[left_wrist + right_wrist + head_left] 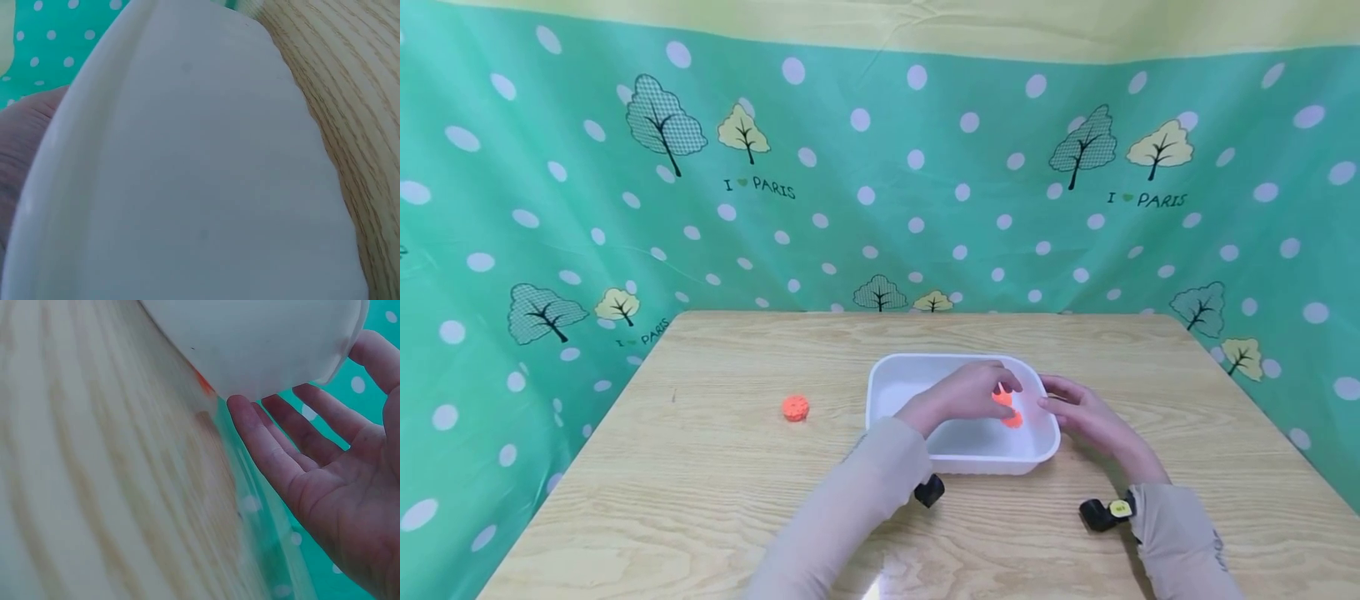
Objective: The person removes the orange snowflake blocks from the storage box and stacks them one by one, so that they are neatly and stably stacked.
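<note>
A white plastic basin (940,460) stands on the table; in the left wrist view its outer wall (200,150) fills most of the picture. My left hand (970,392) reaches over the rim into its right half. The thumb and fingers curl round a small bright orange piece (1002,399); the contact is partly hidden. Just below the thumb, a second orange piece (1012,420) lies in the basin. My right hand (1086,414) holds the basin's right end, thumb at the rim. In the right wrist view its fingers (262,440) spread against the outer wall.
A round, bumpy orange piece (796,407) lies on the wooden table (715,483), left of the basin. A green dotted cloth (820,183) with printed trees hangs behind and beside the table. Black wrist cameras sit below both hands.
</note>
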Action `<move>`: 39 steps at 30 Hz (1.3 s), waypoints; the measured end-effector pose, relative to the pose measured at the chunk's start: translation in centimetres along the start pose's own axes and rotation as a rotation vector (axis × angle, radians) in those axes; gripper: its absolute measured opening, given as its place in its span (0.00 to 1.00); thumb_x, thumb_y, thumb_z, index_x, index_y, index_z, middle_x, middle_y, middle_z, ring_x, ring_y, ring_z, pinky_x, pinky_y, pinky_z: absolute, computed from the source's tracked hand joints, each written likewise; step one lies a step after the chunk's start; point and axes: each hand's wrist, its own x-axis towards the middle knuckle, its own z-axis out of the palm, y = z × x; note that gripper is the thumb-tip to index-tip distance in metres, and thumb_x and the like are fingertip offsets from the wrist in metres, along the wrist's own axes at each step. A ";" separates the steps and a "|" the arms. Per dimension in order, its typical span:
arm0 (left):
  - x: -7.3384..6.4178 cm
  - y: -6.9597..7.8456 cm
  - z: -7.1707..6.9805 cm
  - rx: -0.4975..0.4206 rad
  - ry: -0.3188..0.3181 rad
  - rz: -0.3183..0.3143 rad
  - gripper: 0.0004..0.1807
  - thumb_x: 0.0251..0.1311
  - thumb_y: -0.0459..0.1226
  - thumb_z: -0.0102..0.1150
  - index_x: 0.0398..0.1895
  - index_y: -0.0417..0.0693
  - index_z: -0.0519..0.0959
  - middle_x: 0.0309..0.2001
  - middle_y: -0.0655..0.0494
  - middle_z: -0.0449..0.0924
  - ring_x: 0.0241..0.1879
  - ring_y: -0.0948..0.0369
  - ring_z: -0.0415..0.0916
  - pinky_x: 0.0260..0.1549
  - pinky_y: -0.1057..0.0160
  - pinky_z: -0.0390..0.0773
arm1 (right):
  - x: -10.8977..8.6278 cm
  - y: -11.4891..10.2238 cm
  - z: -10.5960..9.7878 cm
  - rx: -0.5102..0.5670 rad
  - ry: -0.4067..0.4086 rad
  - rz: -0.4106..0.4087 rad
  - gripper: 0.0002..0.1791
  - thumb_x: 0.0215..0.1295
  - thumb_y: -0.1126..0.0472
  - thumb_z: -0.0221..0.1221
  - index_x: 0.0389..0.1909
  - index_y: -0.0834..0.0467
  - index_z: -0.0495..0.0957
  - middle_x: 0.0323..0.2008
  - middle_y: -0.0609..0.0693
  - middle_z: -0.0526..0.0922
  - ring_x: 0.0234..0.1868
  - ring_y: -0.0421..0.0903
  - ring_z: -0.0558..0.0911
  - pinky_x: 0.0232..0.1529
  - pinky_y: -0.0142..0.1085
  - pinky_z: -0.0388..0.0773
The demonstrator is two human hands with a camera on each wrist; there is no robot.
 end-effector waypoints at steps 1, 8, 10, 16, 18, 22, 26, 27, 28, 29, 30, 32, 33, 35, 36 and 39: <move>0.1 0.0 0.1 0.000 -0.004 -0.004 0.21 0.53 0.43 0.62 0.51 0.49 0.77 0.46 0.58 0.77 0.43 0.65 0.73 0.40 0.76 0.69 | 0.0 0.0 0.0 -0.002 -0.002 0.000 0.36 0.62 0.51 0.54 0.67 0.60 0.53 0.66 0.62 0.56 0.60 0.54 0.67 0.54 0.45 0.71; 0.9 0.1 0.6 -0.029 -0.053 -0.057 0.20 0.52 0.41 0.63 0.50 0.50 0.77 0.43 0.60 0.78 0.41 0.67 0.72 0.39 0.77 0.70 | 0.0 0.1 0.0 0.000 -0.010 -0.013 0.36 0.63 0.51 0.54 0.67 0.60 0.53 0.66 0.62 0.56 0.59 0.54 0.67 0.54 0.44 0.71; 1.1 0.0 0.9 -0.038 -0.065 -0.063 0.19 0.52 0.40 0.63 0.49 0.50 0.77 0.41 0.60 0.77 0.38 0.68 0.71 0.38 0.77 0.70 | -0.1 0.0 0.0 -0.002 -0.009 -0.012 0.35 0.63 0.52 0.54 0.67 0.60 0.54 0.66 0.62 0.57 0.58 0.51 0.69 0.53 0.43 0.72; 1.5 -0.1 1.6 -0.020 -0.083 -0.019 0.19 0.51 0.40 0.64 0.48 0.49 0.77 0.41 0.60 0.76 0.38 0.69 0.70 0.37 0.79 0.68 | -0.2 0.0 0.0 -0.014 -0.009 -0.016 0.34 0.63 0.52 0.54 0.66 0.60 0.55 0.65 0.62 0.58 0.55 0.47 0.70 0.52 0.42 0.73; 1.6 -0.1 1.7 -0.015 -0.089 -0.011 0.19 0.52 0.39 0.64 0.49 0.48 0.77 0.42 0.60 0.77 0.38 0.69 0.71 0.38 0.79 0.67 | -0.2 0.0 0.0 -0.009 -0.007 -0.019 0.34 0.63 0.52 0.54 0.66 0.61 0.55 0.65 0.62 0.58 0.54 0.45 0.71 0.52 0.41 0.73; 1.7 0.0 1.7 -0.029 -0.103 -0.021 0.20 0.52 0.38 0.63 0.50 0.48 0.77 0.44 0.60 0.77 0.39 0.68 0.71 0.40 0.78 0.68 | -0.1 0.0 0.1 -0.013 -0.002 -0.020 0.34 0.63 0.52 0.54 0.66 0.60 0.56 0.65 0.61 0.59 0.54 0.43 0.71 0.52 0.40 0.73; 1.7 0.2 1.9 -0.026 -0.122 -0.043 0.21 0.52 0.39 0.63 0.51 0.50 0.76 0.44 0.61 0.76 0.39 0.68 0.70 0.42 0.77 0.68 | -0.2 0.0 0.1 -0.003 -0.009 -0.036 0.34 0.63 0.53 0.54 0.66 0.61 0.55 0.64 0.63 0.58 0.53 0.42 0.71 0.52 0.39 0.73; 1.8 0.2 1.9 -0.026 -0.127 -0.054 0.21 0.52 0.39 0.63 0.52 0.51 0.76 0.44 0.61 0.75 0.39 0.69 0.70 0.43 0.76 0.68 | -0.2 0.0 0.1 0.003 -0.011 -0.041 0.34 0.63 0.54 0.54 0.66 0.62 0.55 0.64 0.63 0.58 0.53 0.42 0.72 0.52 0.39 0.73; 1.8 0.2 2.0 -0.019 -0.133 -0.059 0.21 0.52 0.40 0.64 0.52 0.52 0.76 0.43 0.62 0.75 0.39 0.69 0.69 0.43 0.76 0.68 | -0.2 0.0 0.1 0.007 -0.015 -0.046 0.34 0.63 0.54 0.54 0.66 0.62 0.55 0.64 0.64 0.58 0.53 0.42 0.72 0.51 0.39 0.73; 1.8 0.1 2.1 -0.011 -0.139 -0.065 0.22 0.52 0.40 0.64 0.52 0.52 0.76 0.43 0.62 0.74 0.38 0.69 0.69 0.43 0.75 0.68 | -0.2 0.0 0.1 0.010 -0.017 -0.047 0.34 0.63 0.54 0.54 0.66 0.62 0.55 0.64 0.64 0.58 0.53 0.42 0.72 0.51 0.38 0.73; 1.9 0.1 2.2 -0.004 -0.145 -0.072 0.22 0.51 0.40 0.64 0.52 0.53 0.76 0.43 0.62 0.74 0.38 0.69 0.69 0.43 0.75 0.68 | -0.2 0.0 0.1 0.015 -0.021 -0.054 0.34 0.63 0.55 0.54 0.66 0.63 0.55 0.64 0.64 0.58 0.53 0.41 0.72 0.51 0.38 0.73; 2.0 0.1 2.3 0.007 -0.157 -0.081 0.21 0.51 0.40 0.64 0.52 0.53 0.76 0.42 0.63 0.74 0.38 0.69 0.68 0.44 0.75 0.68 | -0.2 0.0 0.1 0.022 -0.023 -0.057 0.34 0.63 0.55 0.54 0.66 0.63 0.54 0.65 0.64 0.57 0.52 0.39 0.72 0.52 0.38 0.73; 2.0 0.1 2.4 0.016 -0.161 -0.078 0.21 0.51 0.40 0.64 0.51 0.53 0.76 0.42 0.63 0.74 0.38 0.69 0.68 0.44 0.75 0.68 | -0.2 0.0 0.2 0.026 -0.024 -0.062 0.33 0.63 0.55 0.54 0.66 0.63 0.54 0.65 0.64 0.57 0.52 0.38 0.72 0.51 0.37 0.73; 2.2 0.1 2.5 0.038 -0.172 -0.070 0.20 0.51 0.39 0.64 0.51 0.52 0.77 0.41 0.63 0.74 0.38 0.69 0.68 0.44 0.76 0.67 | -0.2 0.0 0.2 0.035 -0.020 -0.070 0.33 0.63 0.56 0.54 0.66 0.64 0.55 0.64 0.65 0.57 0.50 0.36 0.73 0.51 0.36 0.73; 2.2 0.1 2.5 0.049 -0.176 -0.066 0.20 0.51 0.39 0.63 0.51 0.52 0.77 0.41 0.63 0.74 0.39 0.69 0.67 0.45 0.76 0.67 | -0.2 0.1 0.1 0.041 -0.019 -0.078 0.33 0.63 0.56 0.54 0.66 0.65 0.54 0.64 0.66 0.57 0.50 0.35 0.73 0.50 0.35 0.73; 2.4 0.2 2.5 0.089 -0.180 -0.053 0.20 0.51 0.40 0.63 0.50 0.52 0.77 0.41 0.63 0.73 0.38 0.69 0.67 0.44 0.77 0.65 | -0.2 0.0 0.1 0.045 -0.007 -0.080 0.34 0.63 0.57 0.54 0.65 0.66 0.54 0.63 0.67 0.57 0.48 0.32 0.74 0.49 0.33 0.74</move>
